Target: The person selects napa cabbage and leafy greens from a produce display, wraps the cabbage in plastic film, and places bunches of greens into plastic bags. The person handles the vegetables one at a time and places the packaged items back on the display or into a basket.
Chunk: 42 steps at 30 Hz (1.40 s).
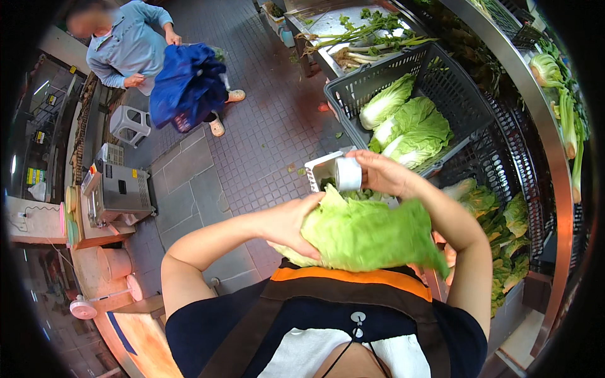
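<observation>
My left hand [295,224] grips one end of a head of leafy green cabbage [366,234], held sideways against the front of my apron. Its loose outer leaves reach right, blurred at the tip. Just beyond it, my right hand [380,172] holds a white roll [349,174], which looks like tape, with the fingers partly hidden behind it. Under the roll, a white container [317,172] with leafy scraps is partly covered by the cabbage. Past my right hand, a dark grey plastic basket [378,71] contains several napa cabbages [416,123].
A metal table [331,52] at the back bears celery-like stalks [359,33]. Leafy greens [505,236] lie at right inside a curved metal rail [560,198]. Back left, a person [127,42] carries a blue bag [189,87] near a plastic stool [130,125]. A metal machine [120,189] stands left.
</observation>
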Each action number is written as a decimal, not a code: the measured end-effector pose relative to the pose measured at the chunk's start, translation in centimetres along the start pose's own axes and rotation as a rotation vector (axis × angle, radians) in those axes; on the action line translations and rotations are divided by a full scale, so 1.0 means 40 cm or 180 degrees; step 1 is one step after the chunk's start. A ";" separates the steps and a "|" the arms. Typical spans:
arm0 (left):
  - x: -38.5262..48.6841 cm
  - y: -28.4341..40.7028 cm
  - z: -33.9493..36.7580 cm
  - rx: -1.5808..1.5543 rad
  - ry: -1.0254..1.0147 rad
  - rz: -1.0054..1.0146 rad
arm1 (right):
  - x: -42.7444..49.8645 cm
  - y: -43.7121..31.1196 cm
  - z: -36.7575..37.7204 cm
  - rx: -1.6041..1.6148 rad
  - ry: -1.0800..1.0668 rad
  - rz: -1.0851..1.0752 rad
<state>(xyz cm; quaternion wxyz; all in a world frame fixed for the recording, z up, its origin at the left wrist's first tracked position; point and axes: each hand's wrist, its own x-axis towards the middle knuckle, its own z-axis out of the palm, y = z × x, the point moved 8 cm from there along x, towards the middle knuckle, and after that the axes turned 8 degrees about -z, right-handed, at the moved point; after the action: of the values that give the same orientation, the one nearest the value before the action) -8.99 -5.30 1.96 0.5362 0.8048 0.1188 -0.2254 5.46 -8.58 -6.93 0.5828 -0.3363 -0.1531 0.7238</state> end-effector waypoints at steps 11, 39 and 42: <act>0.065 -0.141 0.096 -0.0660 0.0035 -0.0900 | 0.071 -0.102 0.202 -0.1877 -0.0108 0.0246; 0.292 0.089 0.184 -0.3716 -0.0251 -0.0440 | -0.424 0.003 -0.020 -0.1014 0.1952 -0.2628; 0.368 0.148 0.271 -0.3612 -0.0712 -0.0565 | -0.536 -0.009 -0.063 -0.0605 0.2349 -0.3354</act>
<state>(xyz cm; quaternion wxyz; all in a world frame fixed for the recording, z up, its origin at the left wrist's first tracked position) 3.82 -18.34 -3.97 0.8716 0.3500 0.2306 -0.2541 9.41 -29.20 -1.93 0.8417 -0.4928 -0.1506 0.1612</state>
